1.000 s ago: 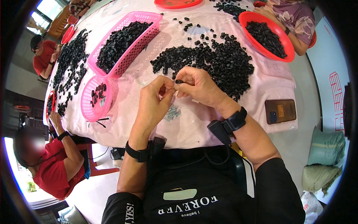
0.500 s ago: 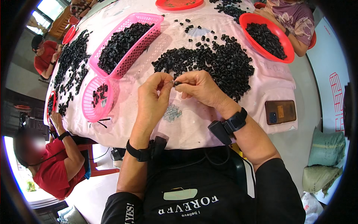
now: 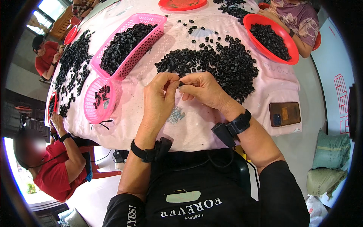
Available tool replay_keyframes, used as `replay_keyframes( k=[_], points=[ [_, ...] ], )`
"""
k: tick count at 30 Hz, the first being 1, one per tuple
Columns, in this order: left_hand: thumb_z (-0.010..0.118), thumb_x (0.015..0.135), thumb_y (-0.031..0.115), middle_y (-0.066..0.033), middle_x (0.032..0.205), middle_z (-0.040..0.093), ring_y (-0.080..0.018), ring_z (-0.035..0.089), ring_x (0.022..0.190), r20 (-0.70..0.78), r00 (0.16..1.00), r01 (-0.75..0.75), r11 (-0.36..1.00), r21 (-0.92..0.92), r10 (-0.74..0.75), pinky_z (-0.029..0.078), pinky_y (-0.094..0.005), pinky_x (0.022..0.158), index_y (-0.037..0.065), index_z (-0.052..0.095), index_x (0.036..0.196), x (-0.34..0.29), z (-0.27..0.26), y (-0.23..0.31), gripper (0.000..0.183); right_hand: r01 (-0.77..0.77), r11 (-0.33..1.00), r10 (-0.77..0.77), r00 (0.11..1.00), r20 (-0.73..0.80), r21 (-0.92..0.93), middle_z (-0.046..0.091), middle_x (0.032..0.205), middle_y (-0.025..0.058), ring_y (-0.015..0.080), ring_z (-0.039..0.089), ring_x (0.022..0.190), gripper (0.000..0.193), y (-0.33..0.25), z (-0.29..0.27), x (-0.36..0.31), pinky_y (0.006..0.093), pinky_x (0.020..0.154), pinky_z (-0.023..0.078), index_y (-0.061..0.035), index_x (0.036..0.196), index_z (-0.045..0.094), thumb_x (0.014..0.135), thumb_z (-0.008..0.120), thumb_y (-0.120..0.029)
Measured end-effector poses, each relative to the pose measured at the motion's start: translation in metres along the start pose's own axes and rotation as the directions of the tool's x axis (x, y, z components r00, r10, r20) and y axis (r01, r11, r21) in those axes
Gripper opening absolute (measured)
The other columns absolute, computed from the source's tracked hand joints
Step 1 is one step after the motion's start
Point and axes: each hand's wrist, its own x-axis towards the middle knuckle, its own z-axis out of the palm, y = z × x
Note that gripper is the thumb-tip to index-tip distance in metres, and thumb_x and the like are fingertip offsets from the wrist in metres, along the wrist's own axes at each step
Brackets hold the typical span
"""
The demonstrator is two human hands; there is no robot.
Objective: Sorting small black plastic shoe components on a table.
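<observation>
In front of me, above the near part of the table, my two hands meet fingertip to fingertip. A small black piece sits pinched between the thumb and fingers of my right hand. My left hand is closed in a pinch right against it; whatever lies between its fingertips is too small to make out. Just beyond the hands spreads a heap of small black cylindrical pieces. Left of my left hand stands a round pink basket with a few dark reddish pieces inside.
A long pink basket full of black pieces stands farther back. Red trays lie at the right and far edge. A phone rests at the right. More black pieces lie left, where a person in red sits.
My left hand has shifted slightly to the right, closer against my right hand. The right hand stays nearly in place with the black piece.
</observation>
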Motion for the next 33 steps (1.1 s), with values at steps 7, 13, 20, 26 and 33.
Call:
replay_keyframes(
  k=[7,13,20,26,33],
  points=[
    [0.070,0.092,0.004,-0.0054,0.085,0.069,-0.0099,0.062,0.074,0.048,0.994,0.094,0.996,0.013,-0.094,0.050,-0.0252,0.067,-0.003,0.069,0.093,0.001,0.001,0.003,0.007,0.011,0.999,-0.011,1.000,-0.005,-0.048,0.072,0.077,0.0061,0.0090,0.068,0.068,0.014,0.000,-0.001,0.000,0.0238,0.064,0.057,0.0023,0.099,0.073,0.091,0.069,-0.009],
    [0.070,0.088,0.004,-0.0133,0.081,0.066,-0.0222,0.065,0.066,-0.016,1.000,0.001,0.994,0.107,0.001,0.050,-0.0322,0.061,-0.003,0.067,0.087,-0.001,0.006,0.008,0.007,-0.002,0.996,0.000,1.000,-0.023,-0.092,0.073,0.077,0.0064,0.0096,0.069,0.067,0.014,-0.001,-0.001,0.000,0.0241,0.062,0.057,0.0023,0.098,0.073,0.092,0.068,-0.009],
    [0.070,0.088,0.006,-0.0132,0.079,0.066,-0.0231,0.065,0.066,-0.011,0.995,0.098,0.994,0.056,-0.098,0.050,-0.0337,0.060,-0.003,0.066,0.085,0.001,0.004,0.000,0.011,-0.031,0.996,0.027,0.998,-0.049,-0.080,0.074,0.077,0.0081,0.0099,0.070,0.067,0.016,-0.004,0.001,-0.002,0.0241,0.061,0.056,0.0038,0.099,0.073,0.091,0.070,-0.009],
    [0.069,0.090,0.006,-0.0135,0.077,0.061,-0.0252,0.063,0.064,-0.035,0.999,0.029,0.992,0.120,-0.025,0.049,-0.0350,0.059,-0.002,0.063,0.085,0.001,0.009,0.004,0.010,-0.013,0.992,0.007,0.999,-0.052,-0.128,0.075,0.080,0.0082,0.0098,0.070,0.067,0.017,-0.006,0.001,-0.002,0.0237,0.062,0.056,0.0042,0.100,0.073,0.090,0.071,-0.009],
    [0.066,0.090,0.001,-0.0116,0.083,0.062,-0.0209,0.062,0.066,0.015,0.999,-0.049,0.991,0.128,0.048,0.048,-0.0318,0.061,-0.002,0.063,0.091,0.000,0.006,0.004,0.004,-0.011,0.990,0.000,0.997,-0.079,-0.139,0.075,0.080,0.0078,0.0100,0.071,0.069,0.016,-0.006,-0.002,-0.002,0.0242,0.062,0.057,0.0031,0.098,0.074,0.090,0.071,-0.010]
  ],
)
